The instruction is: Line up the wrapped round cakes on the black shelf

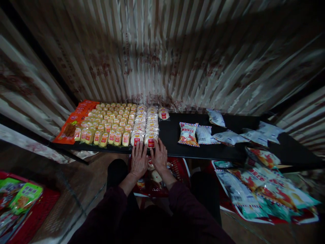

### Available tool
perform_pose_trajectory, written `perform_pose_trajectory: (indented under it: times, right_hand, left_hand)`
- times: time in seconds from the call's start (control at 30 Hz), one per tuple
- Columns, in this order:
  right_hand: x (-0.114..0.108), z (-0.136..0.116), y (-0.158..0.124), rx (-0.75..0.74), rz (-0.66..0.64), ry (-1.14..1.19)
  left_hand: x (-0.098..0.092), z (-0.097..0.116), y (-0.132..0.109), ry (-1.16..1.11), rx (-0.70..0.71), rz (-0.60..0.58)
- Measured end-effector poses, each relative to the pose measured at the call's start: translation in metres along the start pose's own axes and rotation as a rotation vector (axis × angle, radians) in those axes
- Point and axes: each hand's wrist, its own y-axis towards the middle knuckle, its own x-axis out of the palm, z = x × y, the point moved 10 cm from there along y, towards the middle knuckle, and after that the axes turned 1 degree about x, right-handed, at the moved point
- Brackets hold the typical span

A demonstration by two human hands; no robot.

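Note:
My left hand reaches over the front edge of the black shelf, its fingers stretched out against a round white wrapped cake at the front of a row. Beside it, my right hand has its fingers extended on the front wrapped cake of the neighbouring row. Neither hand is closed round anything. Behind the hands, both rows of white wrapped cakes run to the back of the shelf. One separate round cake lies at the back right of them. Rows of small yellow wrapped cakes stand to the left.
An orange packet lies at the shelf's left end. Several snack bags are scattered rightward. A red basket of wrapped goods sits below my hands, a basket of large bags at right, another red basket at lower left. Striped curtain hangs behind.

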Motion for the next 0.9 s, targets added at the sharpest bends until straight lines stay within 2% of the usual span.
perform_pose_trajectory:
  times: [0.33, 0.9]
  right_hand:
    - [-0.002, 0.0, 0.005, 0.002, 0.023, 0.001]
    - [-0.004, 0.002, -0.007, -0.065, 0.035, 0.128]
  left_hand:
    - [0.002, 0.001, 0.002, 0.007, 0.012, 0.006]
    - [0.004, 0.003, -0.001, -0.006, 0.04, -0.017]
